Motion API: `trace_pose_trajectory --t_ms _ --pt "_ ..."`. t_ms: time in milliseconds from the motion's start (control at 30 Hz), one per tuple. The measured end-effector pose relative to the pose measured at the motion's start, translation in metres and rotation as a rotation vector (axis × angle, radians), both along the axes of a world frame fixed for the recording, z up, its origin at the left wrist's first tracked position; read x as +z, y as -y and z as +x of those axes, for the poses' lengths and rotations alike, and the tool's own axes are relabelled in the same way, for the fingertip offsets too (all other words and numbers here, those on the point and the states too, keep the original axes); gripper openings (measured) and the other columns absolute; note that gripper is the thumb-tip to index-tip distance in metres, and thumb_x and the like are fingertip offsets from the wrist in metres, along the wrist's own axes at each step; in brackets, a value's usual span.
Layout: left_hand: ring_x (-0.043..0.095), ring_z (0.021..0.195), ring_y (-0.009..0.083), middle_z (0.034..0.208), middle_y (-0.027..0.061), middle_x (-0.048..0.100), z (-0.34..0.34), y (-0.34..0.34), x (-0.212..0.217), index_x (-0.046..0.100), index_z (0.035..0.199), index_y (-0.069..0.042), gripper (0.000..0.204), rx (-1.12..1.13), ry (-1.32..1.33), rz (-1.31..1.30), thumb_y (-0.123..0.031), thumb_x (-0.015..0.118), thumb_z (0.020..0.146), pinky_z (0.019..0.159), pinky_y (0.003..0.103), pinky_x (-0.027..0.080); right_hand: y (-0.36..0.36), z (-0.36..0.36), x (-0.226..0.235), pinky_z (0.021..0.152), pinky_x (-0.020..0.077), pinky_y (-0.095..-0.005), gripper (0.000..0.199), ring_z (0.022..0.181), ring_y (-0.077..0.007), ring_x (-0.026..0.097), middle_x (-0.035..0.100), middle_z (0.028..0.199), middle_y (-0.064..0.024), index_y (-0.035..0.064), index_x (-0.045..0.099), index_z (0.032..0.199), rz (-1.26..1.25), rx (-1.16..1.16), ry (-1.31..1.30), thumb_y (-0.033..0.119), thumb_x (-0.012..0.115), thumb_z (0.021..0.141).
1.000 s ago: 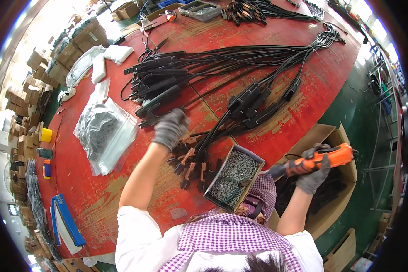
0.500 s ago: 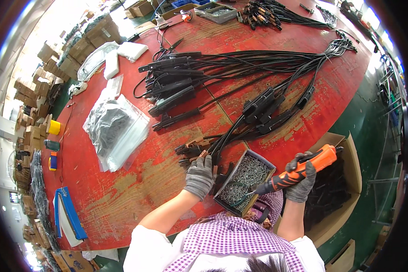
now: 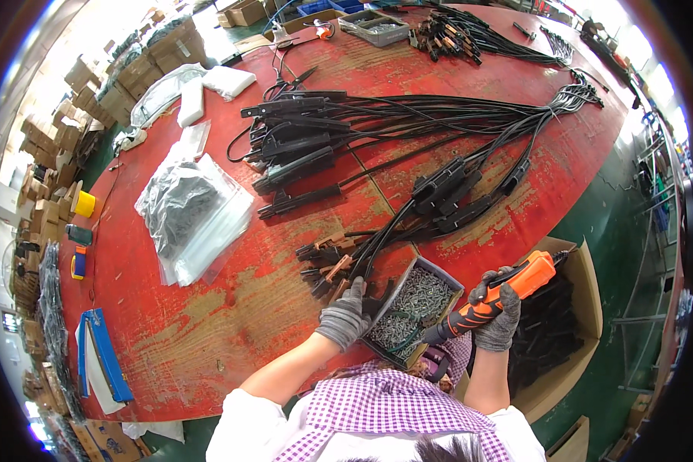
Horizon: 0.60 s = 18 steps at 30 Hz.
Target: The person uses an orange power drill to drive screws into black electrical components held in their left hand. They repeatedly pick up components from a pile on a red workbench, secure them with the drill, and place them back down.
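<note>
Two gloved hands work at the near edge of the red surface (image 3: 231,308). The left hand (image 3: 345,314) rests with fingers curled at the rim of a small box of screws (image 3: 410,308) — whether it pinches anything I cannot tell. The right hand (image 3: 497,312) is clamped around an orange electric screwdriver (image 3: 494,298), its tip toward the box. Black cable connectors (image 3: 339,262) lie just beyond the left hand — a cardboard carton (image 3: 585,308) sits at the right.
</note>
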<state>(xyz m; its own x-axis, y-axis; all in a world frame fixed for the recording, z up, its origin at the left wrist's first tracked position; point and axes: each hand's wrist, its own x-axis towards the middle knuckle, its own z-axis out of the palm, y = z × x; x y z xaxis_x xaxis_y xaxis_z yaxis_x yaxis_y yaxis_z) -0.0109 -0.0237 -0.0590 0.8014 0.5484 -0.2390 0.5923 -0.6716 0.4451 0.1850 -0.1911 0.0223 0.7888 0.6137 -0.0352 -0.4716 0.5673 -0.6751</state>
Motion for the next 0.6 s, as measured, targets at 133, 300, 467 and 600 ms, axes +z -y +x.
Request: trace_pose_trajectory --t_ms 133,300,467,600 --pt "0.056 0.063 0.0164 0.081 0.0090 0.056 -0.008 -0.025 0.030 0.034 0.125 -0.003 0.060 0.220 0.358 -0.944 -0.013 0.059 0.071 0.054 0.027 0.046 0.002 0.002 0.004 0.058 0.0484 -0.0317 0.039 0.068 -0.0194 0.057 0.054 0.090 -0.0119 0.0065 0.044 0.108 -0.054 0.019 0.030 0.018 0.062 0.075" --pt "0.046 0.056 0.0064 0.085 0.0030 0.052 -0.002 -0.035 0.085 0.037 0.124 -0.008 0.055 0.215 0.510 -1.767 0.000 0.053 0.073 0.046 0.018 0.036 0.003 -0.002 0.007 0.058 0.0517 -0.0325 0.040 0.062 -0.0216 0.060 0.057 0.091 -0.0183 0.0018 0.048 0.100 -0.123 0.252 0.016 0.011 0.068 0.067" --pt "0.044 0.107 0.0123 0.115 0.0036 0.048 0.023 0.035 0.061 0.032 0.129 -0.005 0.066 0.074 0.686 -1.551 -0.012 0.066 0.074 0.091 0.027 0.036 -0.006 -0.020 0.010 0.061 0.0500 -0.0285 0.034 0.069 -0.0180 0.060 0.059 0.088 -0.0114 -0.0001 0.055 0.088 -0.219 0.631 0.012 0.009 0.072 0.061" --pt "0.041 0.110 0.0124 0.117 0.0038 0.046 0.027 0.048 0.053 0.026 0.132 -0.006 0.068 0.006 0.563 -1.540 -0.014 0.065 0.077 0.095 0.029 0.033 0.011 -0.016 -0.017 0.065 0.0490 -0.0276 0.036 0.074 -0.0150 0.059 0.059 0.088 -0.0078 0.0000 0.055 0.093 -0.178 0.597 0.147 0.009 0.071 0.062"
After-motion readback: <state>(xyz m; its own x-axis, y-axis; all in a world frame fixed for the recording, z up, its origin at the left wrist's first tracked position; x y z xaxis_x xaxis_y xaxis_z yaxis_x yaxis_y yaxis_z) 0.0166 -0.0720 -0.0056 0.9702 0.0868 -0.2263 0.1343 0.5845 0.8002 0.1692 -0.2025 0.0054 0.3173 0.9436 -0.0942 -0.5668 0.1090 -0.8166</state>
